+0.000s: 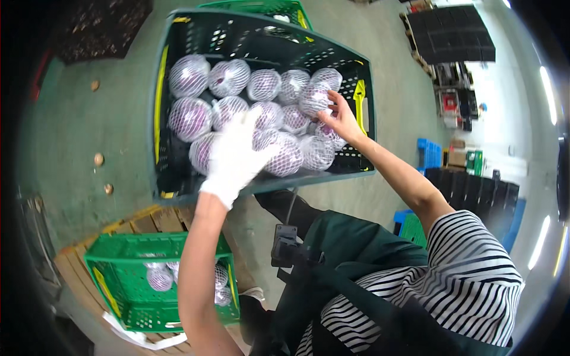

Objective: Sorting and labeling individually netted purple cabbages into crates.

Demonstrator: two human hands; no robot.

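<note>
A dark plastic crate (262, 46) with yellow handles lies before me, holding rows of round purple produce (190, 119) in white netting, possibly red cabbages. My left hand (238, 153), in a white glove, reaches over the near wall and lies on the produce left of the middle. It is blurred and hides what is under it, so any grip there cannot be made out. At the crate's right end, my bare right hand (340, 118) has its fingers and thumb around the right side of one netted ball (314, 99), which overlaps its neighbours.
A green crate (133, 244) with several netted balls stands on a wooden pallet (73, 271) at lower left. Another green crate (249, 5) sits beyond the dark one. Brown bits (99, 159) lie on the floor. Stacked black crates (452, 35) stand at right.
</note>
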